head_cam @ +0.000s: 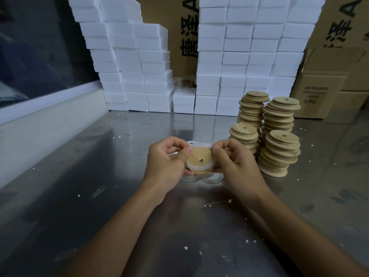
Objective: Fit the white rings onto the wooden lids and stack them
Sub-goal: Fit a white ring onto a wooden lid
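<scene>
Both hands hold one round wooden lid (200, 157) with a small centre hole above the metal table. A white ring (201, 168) wraps part of its rim. My left hand (166, 162) grips the lid's left side, thumb on its face. My right hand (232, 159) pinches the right edge and the ring. Loose white rings (210, 179) lie on the table under the hands, and more (192, 143) show just behind them. Several stacks of wooden lids (279, 152) stand to the right, the taller ones (252, 108) further back.
White foam blocks (139, 76) are piled high along the back of the steel table (99, 196). Cardboard boxes (319, 92) stand at the back right. A pale ledge (50, 120) runs along the left. Small foam crumbs dot the tabletop.
</scene>
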### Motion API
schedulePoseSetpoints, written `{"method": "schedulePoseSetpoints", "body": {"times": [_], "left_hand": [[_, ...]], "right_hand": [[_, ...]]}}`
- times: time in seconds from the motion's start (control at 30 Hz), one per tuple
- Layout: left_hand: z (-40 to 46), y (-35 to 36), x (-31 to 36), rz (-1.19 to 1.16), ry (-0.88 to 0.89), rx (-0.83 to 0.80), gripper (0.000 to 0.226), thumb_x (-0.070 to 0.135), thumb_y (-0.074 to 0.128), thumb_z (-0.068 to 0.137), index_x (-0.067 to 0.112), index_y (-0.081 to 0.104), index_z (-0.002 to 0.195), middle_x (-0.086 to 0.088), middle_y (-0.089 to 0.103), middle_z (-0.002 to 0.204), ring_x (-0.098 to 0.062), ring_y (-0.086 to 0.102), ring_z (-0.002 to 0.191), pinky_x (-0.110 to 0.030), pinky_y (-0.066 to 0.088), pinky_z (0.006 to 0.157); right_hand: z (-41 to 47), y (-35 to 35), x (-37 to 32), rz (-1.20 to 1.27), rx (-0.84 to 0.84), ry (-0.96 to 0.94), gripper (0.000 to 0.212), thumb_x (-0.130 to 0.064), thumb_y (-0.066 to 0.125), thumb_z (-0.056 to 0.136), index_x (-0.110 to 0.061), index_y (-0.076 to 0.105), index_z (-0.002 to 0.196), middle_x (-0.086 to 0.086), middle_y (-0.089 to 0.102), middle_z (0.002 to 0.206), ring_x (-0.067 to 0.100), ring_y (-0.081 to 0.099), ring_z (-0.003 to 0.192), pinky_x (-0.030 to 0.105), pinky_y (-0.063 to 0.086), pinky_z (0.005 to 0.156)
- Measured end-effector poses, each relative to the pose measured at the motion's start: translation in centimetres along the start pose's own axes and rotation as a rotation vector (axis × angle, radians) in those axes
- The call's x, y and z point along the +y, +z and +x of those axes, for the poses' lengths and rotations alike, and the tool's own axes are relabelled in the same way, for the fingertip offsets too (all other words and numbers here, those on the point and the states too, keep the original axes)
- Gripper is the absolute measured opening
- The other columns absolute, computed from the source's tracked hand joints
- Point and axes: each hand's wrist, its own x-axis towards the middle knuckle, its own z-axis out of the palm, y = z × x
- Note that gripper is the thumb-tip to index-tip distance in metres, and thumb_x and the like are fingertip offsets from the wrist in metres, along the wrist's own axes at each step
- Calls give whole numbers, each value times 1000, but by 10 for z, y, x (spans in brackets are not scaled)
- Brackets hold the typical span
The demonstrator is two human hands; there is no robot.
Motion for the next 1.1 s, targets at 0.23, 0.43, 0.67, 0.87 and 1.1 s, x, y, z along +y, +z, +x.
{"method": "schedulePoseSetpoints", "body": {"times": [0.23,0.43,0.67,0.87,1.1], "left_hand": [[3,-2,-4,7,-6,5,20,-1,69,86,11,67,70,-3,72,70,-20,71,60,-31,57,47],[5,-3,-7,24,0,-20,22,-1,69,85,13,67,70,-9,71,80,-22,72,66,-33,58,49],[4,-8,-11,51,-24,-83,20,-3,65,88,10,64,73,-21,67,92,-30,71,74,-43,60,55],[2,-4,-12,14,-38,-30,26,-3,63,89,12,63,68,-12,67,86,-22,71,65,-39,59,50],[3,-6,-14,22,-38,-18,29,-4,64,89,14,63,65,-17,68,88,-24,72,67,-39,59,51]], "right_hand": [[6,-12,-3,27,-144,75,11,-9,56,100,-5,61,90,9,68,75,15,70,70,35,60,63],[5,-11,1,-25,-122,-1,12,-1,56,98,-5,59,88,-4,69,63,7,70,68,28,61,63],[2,-12,8,20,-148,33,11,2,55,98,-2,59,89,3,71,67,12,72,69,24,59,62],[3,-9,10,45,-106,33,9,-4,56,99,-3,59,91,5,72,67,16,74,71,28,60,61],[2,-8,11,35,-118,38,7,-6,58,98,-4,61,92,7,73,70,19,75,75,32,62,66]]}}
